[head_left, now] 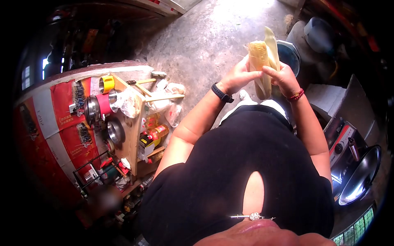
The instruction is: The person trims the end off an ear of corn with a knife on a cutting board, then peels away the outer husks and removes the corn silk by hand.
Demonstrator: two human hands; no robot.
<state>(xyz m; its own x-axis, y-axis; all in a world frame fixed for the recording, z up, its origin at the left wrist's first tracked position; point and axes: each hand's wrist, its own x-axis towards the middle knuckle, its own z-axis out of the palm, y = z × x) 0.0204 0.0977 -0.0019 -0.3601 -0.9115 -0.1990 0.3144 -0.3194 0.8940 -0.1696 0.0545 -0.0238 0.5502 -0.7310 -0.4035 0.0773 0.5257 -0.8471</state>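
An ear of corn (pixel 257 54) is held up in front of me, its yellow kernels bare toward the top. Pale green husk (pixel 271 47) stands away from its right side, and more husk wraps the lower end. My left hand (pixel 239 76), below a dark wristband, is closed around the cob from the left. With thumb and fingers, my right hand (pixel 284 78), wearing a red beaded bracelet, grips the husk on the right side. Some of its fingers are hidden behind the husk. A bucket (pixel 294 52) stands on the floor just beyond my right hand.
To the left, a wooden table (pixel 130 145) carries a yellow mug (pixel 106 84), metal bowls (pixel 116 130) and plastic bags. Oil bottles (pixel 158 132) stand on its lower shelf. At right are a wok (pixel 360 176), a cooker panel (pixel 344 141) and a cardboard box (pixel 326 98). The floor (pixel 197 49) is concrete.
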